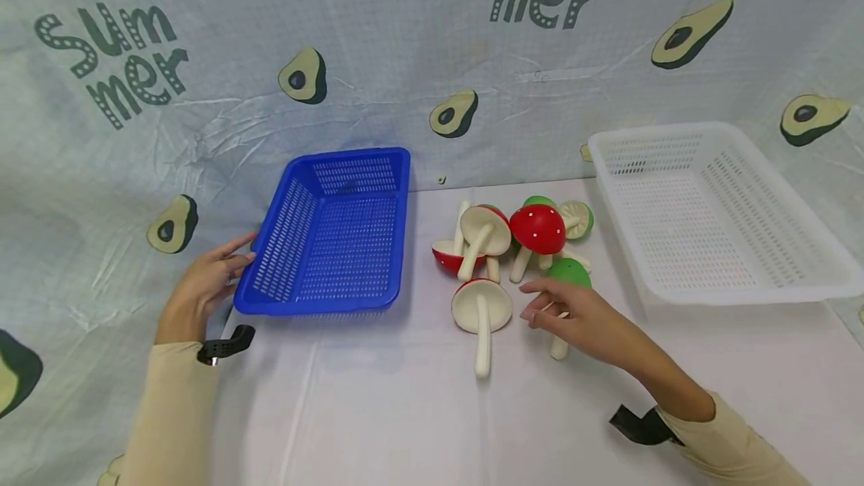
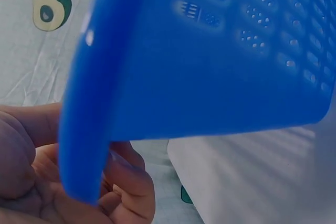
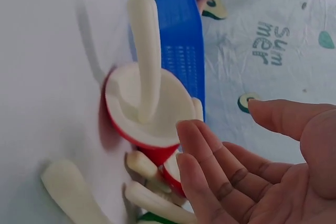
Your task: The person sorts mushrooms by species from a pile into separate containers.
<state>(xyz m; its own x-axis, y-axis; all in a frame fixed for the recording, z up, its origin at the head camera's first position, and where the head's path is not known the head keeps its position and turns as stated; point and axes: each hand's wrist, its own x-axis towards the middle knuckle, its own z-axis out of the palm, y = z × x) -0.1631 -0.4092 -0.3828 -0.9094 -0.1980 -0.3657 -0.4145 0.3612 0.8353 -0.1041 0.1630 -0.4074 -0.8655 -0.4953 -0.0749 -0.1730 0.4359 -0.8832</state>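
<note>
My left hand (image 1: 202, 287) is at the left rim of a blue plastic basket (image 1: 401, 246); in the left wrist view, curled fingers (image 2: 131, 187) come round under that rim. My right hand (image 1: 574, 317) holds nothing and hovers over a green-capped toy mushroom (image 1: 570, 271), partly hiding it. Just left of those fingers lies a red-capped mushroom (image 1: 483, 328), its pale underside up and its stem pointing at me. The right wrist view shows this red mushroom (image 3: 149, 72) apart from the fingertips, with the thumb spread wide.
Behind the single red mushroom is a pile of red and green mushrooms (image 1: 538, 229), several of them overlapping. A white basket (image 1: 725, 295) stands on the right side of the white table (image 1: 378, 411). An avocado-print sheet (image 1: 378, 28) hangs behind.
</note>
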